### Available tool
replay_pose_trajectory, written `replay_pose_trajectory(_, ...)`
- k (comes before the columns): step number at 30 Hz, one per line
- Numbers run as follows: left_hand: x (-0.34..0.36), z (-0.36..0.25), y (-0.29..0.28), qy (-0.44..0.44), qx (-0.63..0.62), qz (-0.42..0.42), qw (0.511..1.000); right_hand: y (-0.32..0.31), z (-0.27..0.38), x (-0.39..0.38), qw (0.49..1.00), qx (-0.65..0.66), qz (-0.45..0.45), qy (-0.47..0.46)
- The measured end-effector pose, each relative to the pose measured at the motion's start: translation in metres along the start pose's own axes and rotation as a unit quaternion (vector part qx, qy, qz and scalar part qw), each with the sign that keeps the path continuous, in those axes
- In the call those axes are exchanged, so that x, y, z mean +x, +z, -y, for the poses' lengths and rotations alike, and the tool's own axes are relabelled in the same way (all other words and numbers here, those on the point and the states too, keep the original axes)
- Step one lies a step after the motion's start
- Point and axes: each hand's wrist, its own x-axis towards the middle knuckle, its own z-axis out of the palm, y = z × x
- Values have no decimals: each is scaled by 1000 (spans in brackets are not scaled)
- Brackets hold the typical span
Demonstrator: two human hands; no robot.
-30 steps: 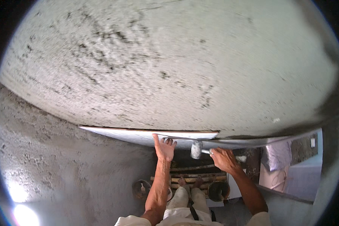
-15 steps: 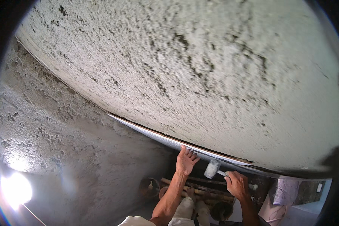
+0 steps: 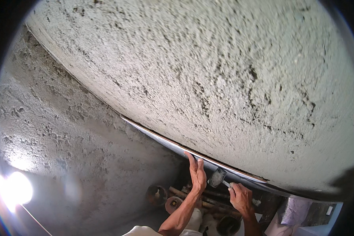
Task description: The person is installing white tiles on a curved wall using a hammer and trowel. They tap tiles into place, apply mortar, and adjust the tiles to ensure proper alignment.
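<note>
A long, thin panel with a pale face (image 3: pixel 159 139), seen nearly edge-on, lies against the rough plastered wall (image 3: pixel 177 78). My left hand (image 3: pixel 198 177) is open, its fingers stretched up to the panel's face and lower edge. To its right, my right hand (image 3: pixel 241 198) is closed around the short handle of a mallet (image 3: pixel 217 177). The mallet's blocky grey head, smeared whitish, is just below the panel beside my left hand. Whether it touches the panel I cannot tell.
A bright lamp (image 3: pixel 16 192) with a cable glares at lower left, before a second rough wall (image 3: pixel 78 149). Below stand a dark bucket (image 3: pixel 156 195), a round reddish container (image 3: pixel 173 204), wooden poles (image 3: pixel 210 205) and another dark bucket (image 3: pixel 228 225). A purplish sheet (image 3: pixel 297 211) lies at lower right.
My left hand has turned, its fingers now pointing up along the panel instead of spread to the right. The mallet and right hand have shifted slightly left. The view has shifted a little.
</note>
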Motion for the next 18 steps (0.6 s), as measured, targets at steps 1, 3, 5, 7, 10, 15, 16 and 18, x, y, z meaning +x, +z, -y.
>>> replay_pose_trajectory(1,-2,1,0,13,45,4,999,0,2,1,1000,-7,16,-17)
replay_pose_trajectory(3,0,-1,-8,-13,-19,16,1000,-1,5,3,997,-21,47,-51)
replay_pose_trajectory(5,1,-6,-9,-35,-89,17,995,-1,5,6,994,-32,62,-84)
replay_pose_trajectory(7,3,-6,-12,-29,-106,29,994,4,3,9,995,-28,46,-88)
replay_pose_trajectory(10,2,-9,-18,-55,-102,34,993,10,12,6,998,-20,12,-53)
replay_pose_trajectory(15,2,-15,-31,-82,-89,38,992,23,9,7,999,-16,-17,-45)
replay_pose_trajectory(16,6,-14,-36,-83,-110,28,990,25,11,10,999,-13,-21,-48)
replay_pose_trajectory(18,11,-11,-50,-91,-154,10,984,29,20,9,998,-7,-26,-50)
